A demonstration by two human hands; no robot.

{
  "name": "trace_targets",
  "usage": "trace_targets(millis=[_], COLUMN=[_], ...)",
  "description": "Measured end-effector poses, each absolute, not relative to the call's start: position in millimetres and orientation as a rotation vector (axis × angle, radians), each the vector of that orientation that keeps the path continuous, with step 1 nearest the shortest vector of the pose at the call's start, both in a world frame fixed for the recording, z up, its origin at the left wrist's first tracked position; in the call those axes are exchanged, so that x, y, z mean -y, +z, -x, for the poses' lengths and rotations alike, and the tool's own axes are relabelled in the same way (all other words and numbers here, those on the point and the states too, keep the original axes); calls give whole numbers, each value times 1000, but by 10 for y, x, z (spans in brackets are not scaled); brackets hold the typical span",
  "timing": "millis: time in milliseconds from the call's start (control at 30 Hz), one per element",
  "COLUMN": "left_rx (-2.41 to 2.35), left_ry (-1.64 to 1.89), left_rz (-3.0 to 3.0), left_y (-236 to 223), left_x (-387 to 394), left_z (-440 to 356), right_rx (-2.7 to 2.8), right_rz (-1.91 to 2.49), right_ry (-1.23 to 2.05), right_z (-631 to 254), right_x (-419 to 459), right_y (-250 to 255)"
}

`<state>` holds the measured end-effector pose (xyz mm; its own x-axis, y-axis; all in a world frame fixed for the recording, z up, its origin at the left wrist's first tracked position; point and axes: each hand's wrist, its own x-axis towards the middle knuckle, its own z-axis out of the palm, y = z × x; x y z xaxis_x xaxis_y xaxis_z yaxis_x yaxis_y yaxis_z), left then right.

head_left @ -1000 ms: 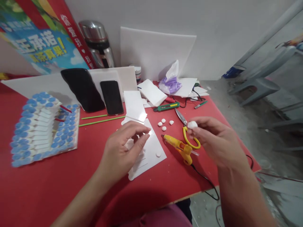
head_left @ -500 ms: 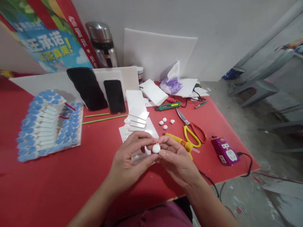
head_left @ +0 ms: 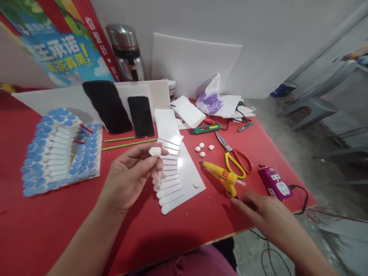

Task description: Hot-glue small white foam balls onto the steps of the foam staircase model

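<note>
Glue gun (head_left: 217,171) lies diagonally, nozzle (head_left: 201,163) forward-left

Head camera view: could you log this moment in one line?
left hand: holding white piece | right hand: beside yellow glue gun

Six white bits (head_left: 202,154): four loose on the tabletop (head_left: 51,218), one in the left hand (head_left: 130,174), one on a sheet (head_left: 188,168). Two phones (head_left: 140,116), two green sticks (head_left: 129,145) toward the back edge; one glue gun (head_left: 220,172), one scissors (head_left: 228,148), one socket (head_left: 275,182) toward the right.
</note>
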<state>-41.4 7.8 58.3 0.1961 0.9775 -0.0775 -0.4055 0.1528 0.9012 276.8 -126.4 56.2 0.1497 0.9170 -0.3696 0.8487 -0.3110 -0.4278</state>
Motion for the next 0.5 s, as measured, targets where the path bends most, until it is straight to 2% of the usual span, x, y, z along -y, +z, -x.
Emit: trace_targets(millis=[100, 167, 500], left_rx=[-737, -709, -644], left_ry=[1123, 1090, 1050], left_rz=[-747, -669, -612], left_y=[620, 624, 463], left_x=[-210, -234, -223], left_z=[481, 492, 555], right_rx=[1727, 1725, 1666], right_rz=[2363, 2274, 1941], right_ry=[551, 463, 496], right_z=[-2839, -2796, -2597], right_x=[1207, 1095, 834], right_y=[372, 239, -63])
